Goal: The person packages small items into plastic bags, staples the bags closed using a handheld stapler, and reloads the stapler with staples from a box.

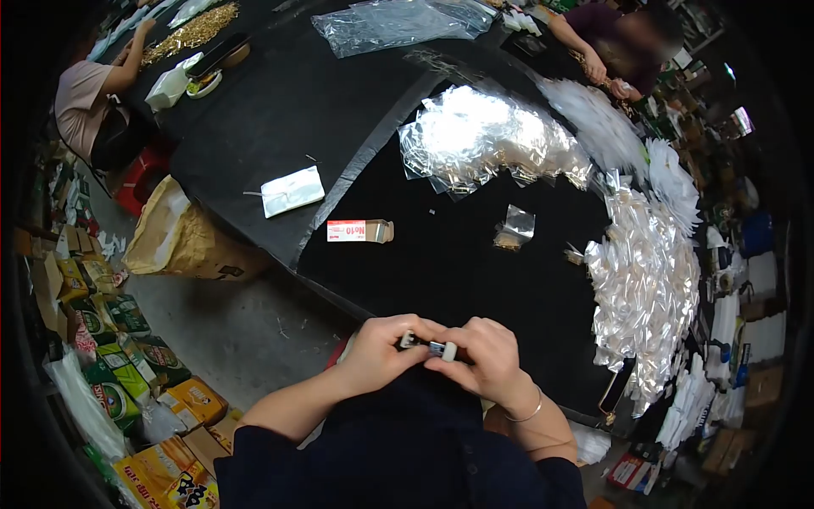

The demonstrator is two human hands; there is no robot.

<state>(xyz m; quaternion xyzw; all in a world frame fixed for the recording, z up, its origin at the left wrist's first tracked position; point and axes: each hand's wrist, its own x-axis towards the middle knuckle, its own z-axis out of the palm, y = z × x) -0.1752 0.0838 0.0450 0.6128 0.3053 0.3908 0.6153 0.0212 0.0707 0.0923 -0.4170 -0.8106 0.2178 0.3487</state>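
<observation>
In front of my body, at the table's near edge, both hands hold what looks like a small opened stapler (438, 349), with pale ends and a metal middle. My left hand (383, 348) is closed on its left end. Pinched in the fingers of my right hand (485, 356) is the pale right end. Fingers hide much of the stapler. Beyond my left hand, a red and white No10 box (348, 231) lies on the black cloth with its flap raised. A small clear packet (519, 222) lies farther right, beside a little brown bundle (507, 243).
Shiny clear packets (475, 136) form a heap at the back, and more packets (640, 288) line the right. A white packet (292, 192) lies left. A paper sack (182, 233) stands beside the table. Two people work at the far corners.
</observation>
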